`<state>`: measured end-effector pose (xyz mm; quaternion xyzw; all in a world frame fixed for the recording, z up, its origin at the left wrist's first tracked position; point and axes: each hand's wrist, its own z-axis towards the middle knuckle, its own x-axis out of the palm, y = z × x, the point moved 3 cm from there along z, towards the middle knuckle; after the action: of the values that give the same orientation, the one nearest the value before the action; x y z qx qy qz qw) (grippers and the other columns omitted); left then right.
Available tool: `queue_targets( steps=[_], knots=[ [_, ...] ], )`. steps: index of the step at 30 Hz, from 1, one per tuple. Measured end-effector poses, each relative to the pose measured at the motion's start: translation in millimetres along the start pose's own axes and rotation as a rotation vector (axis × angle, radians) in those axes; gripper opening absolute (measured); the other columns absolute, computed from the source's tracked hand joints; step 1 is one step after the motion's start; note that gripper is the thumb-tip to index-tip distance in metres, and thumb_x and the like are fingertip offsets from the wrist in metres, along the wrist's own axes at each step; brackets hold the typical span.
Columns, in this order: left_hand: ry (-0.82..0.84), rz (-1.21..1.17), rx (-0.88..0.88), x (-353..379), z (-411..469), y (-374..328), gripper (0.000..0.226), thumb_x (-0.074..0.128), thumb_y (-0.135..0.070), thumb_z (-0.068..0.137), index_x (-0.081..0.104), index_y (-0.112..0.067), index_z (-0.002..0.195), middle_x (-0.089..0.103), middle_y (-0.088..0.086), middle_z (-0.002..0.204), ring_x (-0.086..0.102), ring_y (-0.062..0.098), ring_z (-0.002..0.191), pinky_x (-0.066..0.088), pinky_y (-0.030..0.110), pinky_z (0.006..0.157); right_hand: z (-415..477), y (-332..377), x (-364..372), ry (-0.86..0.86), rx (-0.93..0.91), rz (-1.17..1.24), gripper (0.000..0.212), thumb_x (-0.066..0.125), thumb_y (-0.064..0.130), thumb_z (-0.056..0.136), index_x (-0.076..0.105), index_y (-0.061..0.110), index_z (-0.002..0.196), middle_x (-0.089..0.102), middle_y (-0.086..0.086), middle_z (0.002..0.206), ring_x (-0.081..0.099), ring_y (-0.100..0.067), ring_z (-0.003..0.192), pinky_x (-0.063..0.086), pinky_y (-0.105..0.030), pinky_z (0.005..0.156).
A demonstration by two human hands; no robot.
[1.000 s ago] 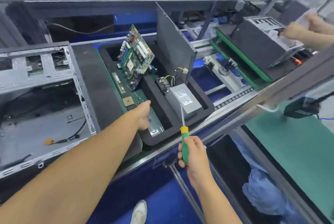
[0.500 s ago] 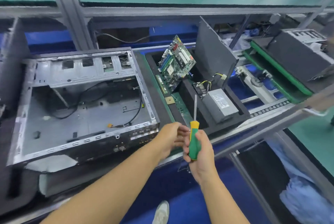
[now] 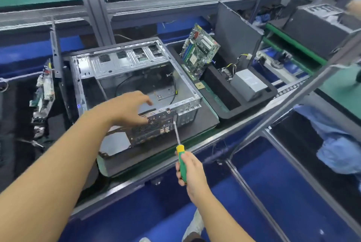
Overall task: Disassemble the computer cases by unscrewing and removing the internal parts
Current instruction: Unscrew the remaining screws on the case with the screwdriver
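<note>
Obs.: the computer case point(image 3: 136, 77) lies open side up on the surface point(image 3: 207, 121), mid-view. It is gutted but for a few loose black cables. Motherboard point(image 3: 199, 48) and power supply point(image 3: 248, 84) already sit in the foam tray point(image 3: 244, 113) just to its right.

Change over the last second: the left hand point(image 3: 129, 109) has left the tray and come across to the case's near wall. The screwdriver point(image 3: 180, 155), held upright in front of the tray half a second ago, now tilts in with its tip at that same wall.

Grip: the right hand point(image 3: 190, 171) is wrapped firmly round the green handle. The left grip is slack, fingers spread and holding nothing (we cannot tell whether they touch the metal).

Reading: we judge that work at the tray is done and attention is back on the case. The left hand looks set to steady it while the driver seeks a remaining screw on the near panel.
</note>
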<state>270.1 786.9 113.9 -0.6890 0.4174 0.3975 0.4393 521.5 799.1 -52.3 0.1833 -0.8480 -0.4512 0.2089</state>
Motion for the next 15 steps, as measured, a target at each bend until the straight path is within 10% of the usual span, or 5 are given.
queue_targets(
  steps=[3, 8, 15],
  knots=[
    [0.236, -0.022, -0.145, 26, 5, 20, 0.074, 0.077, -0.038, 0.082, 0.043, -0.025, 0.147, 0.050, -0.001, 0.147, 0.050, 0.020, 0.129, 0.039, 0.031, 0.107, -5, -6, 16, -0.044, 0.027, -0.190, 0.029, 0.056, 0.038, 0.099, 0.059, 0.022, 0.075, 0.053, -0.001, 0.069, 0.039, -0.015, 0.051, 0.028, -0.022, 0.042],
    [0.116, -0.100, -0.169, 50, 14, 24, 0.031, 0.075, -0.021, 0.075, 0.063, -0.023, 0.104, 0.069, -0.001, 0.088, 0.064, 0.018, 0.079, 0.054, 0.032, 0.072, -2, -2, 33, -0.089, -0.036, -0.232, 0.026, 0.058, 0.053, 0.095, 0.071, 0.031, 0.093, 0.049, 0.003, 0.064, 0.037, -0.016, 0.057, 0.032, -0.028, 0.047],
    [0.132, -0.137, -0.173, 52, 17, 29, 0.019, 0.075, -0.020, 0.076, 0.059, -0.027, 0.082, 0.068, -0.005, 0.076, 0.064, 0.014, 0.072, 0.045, 0.027, 0.060, 2, -7, 30, -0.117, -0.020, -0.218, 0.037, 0.059, 0.054, 0.095, 0.068, 0.018, 0.097, 0.046, 0.000, 0.065, 0.033, -0.018, 0.059, 0.027, -0.028, 0.046]
  ],
)
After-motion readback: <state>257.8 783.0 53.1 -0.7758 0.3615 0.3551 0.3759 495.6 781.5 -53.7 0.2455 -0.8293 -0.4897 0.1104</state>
